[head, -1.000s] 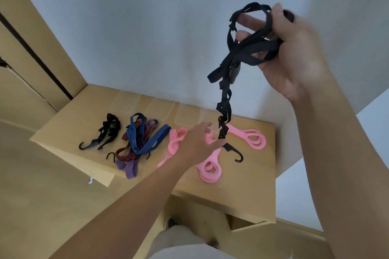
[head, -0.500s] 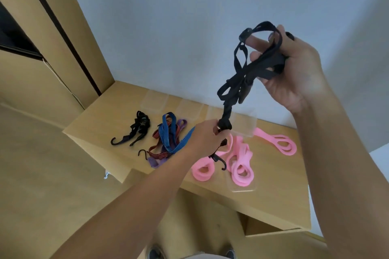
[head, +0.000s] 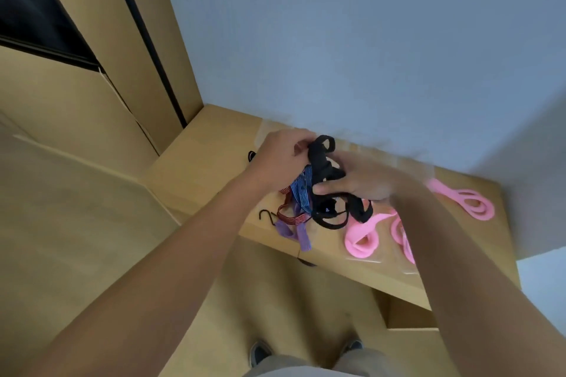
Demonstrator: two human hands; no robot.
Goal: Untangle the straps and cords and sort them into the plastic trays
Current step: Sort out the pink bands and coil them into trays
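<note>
Both my hands meet above the wooden ledge (head: pixel 196 168). My left hand (head: pixel 280 159) has its fingers curled and pinches the upper loops of the black strap (head: pixel 323 159). My right hand (head: pixel 364 182) closes round the lower part of the same bundle, with the thumb laid across it. This hand is motion-blurred, so I cannot tell how the other fingers lie.

The black strap is bunched between the two hands. Its loops hang below my right hand, and I cannot tell whether the lowest one touches the ledge.

Beneath and behind it lies a tangle of cords (head: pixel 295 214), blue striped, red striped and purple, with a black hook (head: pixel 266 215) at the left edge. Right of the tangle, pink straps (head: pixel 361 242) lie in a clear plastic tray (head: pixel 382 261). One further pink strap (head: pixel 471 203) lies well apart at the ledge's right end. A small dark cord (head: pixel 251 156) shows just beside my left hand, mostly hidden.
</note>
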